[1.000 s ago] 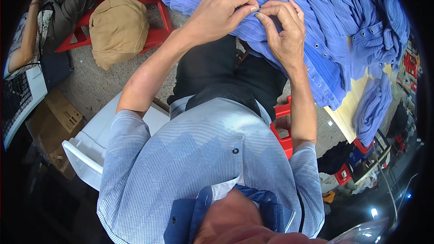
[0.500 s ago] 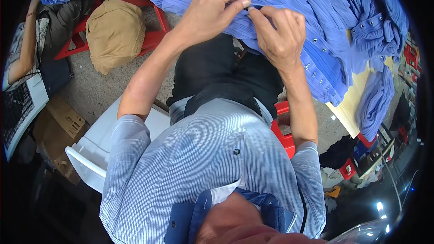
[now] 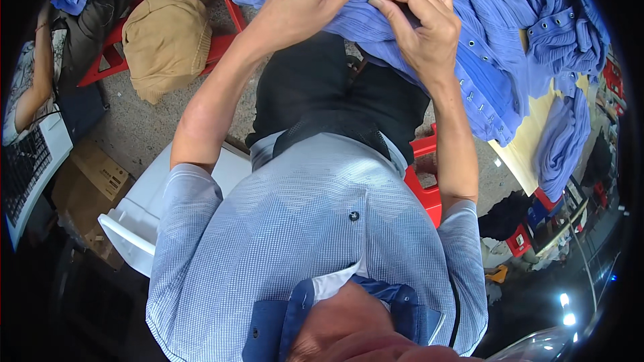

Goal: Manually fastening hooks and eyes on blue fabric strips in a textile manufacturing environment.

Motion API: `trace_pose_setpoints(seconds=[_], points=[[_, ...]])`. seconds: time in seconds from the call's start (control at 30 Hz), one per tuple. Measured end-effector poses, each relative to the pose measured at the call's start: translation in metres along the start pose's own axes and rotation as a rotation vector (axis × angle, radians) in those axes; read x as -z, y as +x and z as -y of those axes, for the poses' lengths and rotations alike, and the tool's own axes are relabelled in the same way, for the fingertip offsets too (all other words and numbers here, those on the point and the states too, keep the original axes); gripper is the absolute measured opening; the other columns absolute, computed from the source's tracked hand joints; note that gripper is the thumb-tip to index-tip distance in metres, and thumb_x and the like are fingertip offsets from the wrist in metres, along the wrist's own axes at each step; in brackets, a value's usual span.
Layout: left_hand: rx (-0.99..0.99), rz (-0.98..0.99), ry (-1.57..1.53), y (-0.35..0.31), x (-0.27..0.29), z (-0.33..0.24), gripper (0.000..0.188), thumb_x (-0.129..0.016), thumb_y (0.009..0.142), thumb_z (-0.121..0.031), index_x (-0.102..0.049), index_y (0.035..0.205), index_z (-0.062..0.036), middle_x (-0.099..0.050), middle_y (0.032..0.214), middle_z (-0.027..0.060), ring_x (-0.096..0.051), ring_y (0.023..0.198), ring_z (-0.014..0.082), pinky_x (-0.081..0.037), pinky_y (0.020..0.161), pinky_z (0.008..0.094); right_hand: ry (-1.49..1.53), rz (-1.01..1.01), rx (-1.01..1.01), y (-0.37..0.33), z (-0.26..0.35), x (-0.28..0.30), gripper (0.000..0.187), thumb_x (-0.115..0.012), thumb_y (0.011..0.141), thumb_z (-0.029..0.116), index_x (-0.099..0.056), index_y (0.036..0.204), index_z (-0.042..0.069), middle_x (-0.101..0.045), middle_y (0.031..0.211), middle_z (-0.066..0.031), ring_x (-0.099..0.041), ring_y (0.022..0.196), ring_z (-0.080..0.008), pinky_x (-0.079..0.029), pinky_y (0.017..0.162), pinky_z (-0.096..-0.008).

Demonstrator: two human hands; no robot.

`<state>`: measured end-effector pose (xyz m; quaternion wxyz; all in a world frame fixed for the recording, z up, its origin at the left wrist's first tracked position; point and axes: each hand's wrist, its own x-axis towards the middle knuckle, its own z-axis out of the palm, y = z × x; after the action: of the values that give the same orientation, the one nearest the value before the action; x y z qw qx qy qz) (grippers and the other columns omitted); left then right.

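Note:
A blue pleated garment [image 3: 493, 27] with metal eyelets and a row of hooks along one band lies over the table edge and my lap. My left hand [image 3: 315, 3] is closed in a pinch at its near part, thumb against forefinger. Close beside it, my right hand [image 3: 429, 33] pinches a bit of the same blue cloth between thumb and forefinger, its other fingers curled. The fingertips of the two hands nearly meet. Whatever small piece may sit between them is too small to make out.
More blue pleated cloth lies folded [image 3: 562, 141] on the pale wooden table [image 3: 520, 161] at right. To the left, a tan knitted cover [image 3: 166, 43] sits on a red stool [image 3: 111, 57], near another person's arm [image 3: 41, 67]. A white plastic bin [image 3: 157, 194] stands beside me.
Both hands have shifted slightly up in the picture, still pinching close together. My right hand's fingers have spread a little behind the pinch.

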<state>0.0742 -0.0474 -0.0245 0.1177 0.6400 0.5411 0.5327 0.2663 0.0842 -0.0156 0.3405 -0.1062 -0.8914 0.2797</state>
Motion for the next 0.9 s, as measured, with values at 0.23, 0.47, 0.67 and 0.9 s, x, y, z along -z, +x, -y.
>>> trace_pose_setpoints(seconds=[0.23,0.47,0.67,0.9], points=[[0.131,0.119,0.083,0.010,0.010,-0.021,0.011,-0.076,0.103,-0.013,-0.073,0.107,-0.0026,-0.073,0.097,0.0161,-0.070,0.093,0.0374,-0.050,0.093,0.0455,-0.106,0.047,-0.019,0.001,-0.001,0.002,0.007,-0.087,0.095,0.010,-0.081,0.097,0.008,-0.081,0.092,-0.0008,-0.077,0.088,-0.0189,-0.050,0.113,-0.0478],[0.251,0.215,0.116,0.003,0.010,-0.016,0.023,-0.084,0.098,-0.020,-0.073,0.113,-0.0052,-0.076,0.106,0.0167,-0.073,0.101,0.0355,-0.050,0.102,0.0502,-0.007,0.005,-0.010,-0.001,-0.007,0.001,0.013,-0.090,0.090,0.010,-0.083,0.102,0.009,-0.080,0.091,0.0001,-0.075,0.083,-0.0191,-0.048,0.111,-0.0454],[-0.058,0.055,0.423,-0.013,-0.005,-0.009,0.022,-0.087,0.086,-0.005,-0.076,0.106,-0.0052,-0.076,0.103,0.0080,-0.072,0.096,0.0313,-0.057,0.084,0.0420,-0.054,0.138,-0.053,-0.003,0.002,0.007,0.027,-0.092,0.088,0.012,-0.082,0.112,0.009,-0.075,0.089,-0.0026,-0.074,0.087,-0.0196,-0.049,0.109,-0.0450],[-0.068,0.034,0.492,-0.016,-0.007,-0.011,0.024,-0.086,0.085,-0.003,-0.074,0.106,-0.0053,-0.078,0.106,0.0057,-0.072,0.097,0.0298,-0.057,0.086,0.0411,-0.333,-0.018,0.252,-0.001,0.005,0.000,0.016,-0.084,0.083,0.007,-0.077,0.097,0.011,-0.070,0.096,0.0004,-0.070,0.093,-0.0212,-0.050,0.092,-0.0407]])
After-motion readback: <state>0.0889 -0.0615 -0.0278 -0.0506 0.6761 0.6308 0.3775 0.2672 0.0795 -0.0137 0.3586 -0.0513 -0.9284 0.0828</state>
